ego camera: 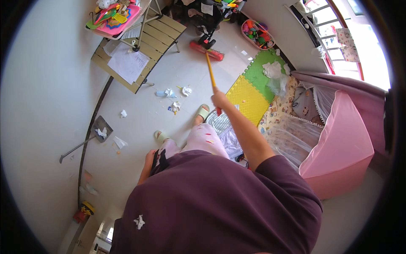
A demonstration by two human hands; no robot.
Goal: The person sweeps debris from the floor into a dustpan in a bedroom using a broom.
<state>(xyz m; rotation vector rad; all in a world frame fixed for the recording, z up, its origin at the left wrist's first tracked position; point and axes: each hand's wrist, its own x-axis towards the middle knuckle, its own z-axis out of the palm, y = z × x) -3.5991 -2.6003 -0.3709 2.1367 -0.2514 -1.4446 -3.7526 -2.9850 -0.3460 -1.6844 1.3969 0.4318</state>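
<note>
My right hand (220, 98) grips the yellow handle of a broom (210, 68) near its red end. The broom's red bristle head (206, 51) rests on the floor by the small black wheels of a stroller. My left hand (150, 157) hangs beside my left thigh; its fingers are partly hidden, and whether it holds anything is unclear. Crumpled tissues (186, 91), a blue face mask (165, 93) and small scraps lie on the tiled floor between the broom and my slippers. At the left, a grey long-handled dustpan (103, 129) holds a white tissue, with another tissue (120, 142) beside it.
A slatted folding table (158, 38) with papers stands at upper left, a pink tray (127, 23) of toys above it. A stroller (212, 22) and an oval toy basket (257, 34) are at the top. Foam mats (247, 98) and a pink netted tent (339, 143) lie right.
</note>
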